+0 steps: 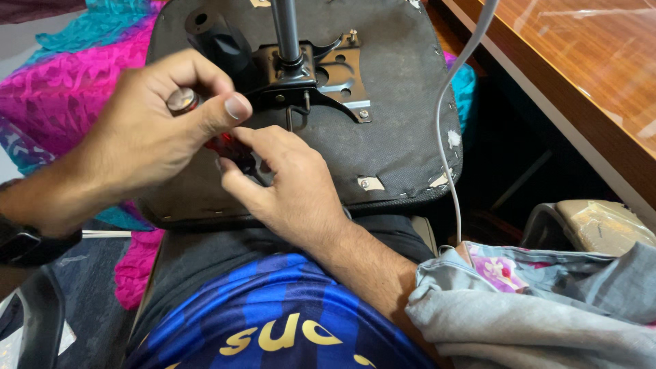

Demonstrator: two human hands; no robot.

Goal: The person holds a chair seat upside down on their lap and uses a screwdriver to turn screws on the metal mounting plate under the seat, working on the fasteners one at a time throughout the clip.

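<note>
We hold a red-handled screwdriver (222, 145) over the upturned chair seat (383, 130), left hand (137, 140) fingers wrapped around its handle end, right hand (294, 188) fingers pinching the shaft. It seems light, stiff, best gripped at the handle.

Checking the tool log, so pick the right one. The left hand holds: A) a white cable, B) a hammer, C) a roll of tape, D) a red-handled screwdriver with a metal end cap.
D: the left hand grips a red-handled screwdriver, metal cap by the thumb, over the upturned chair seat; the white cable hangs untouched.
</note>
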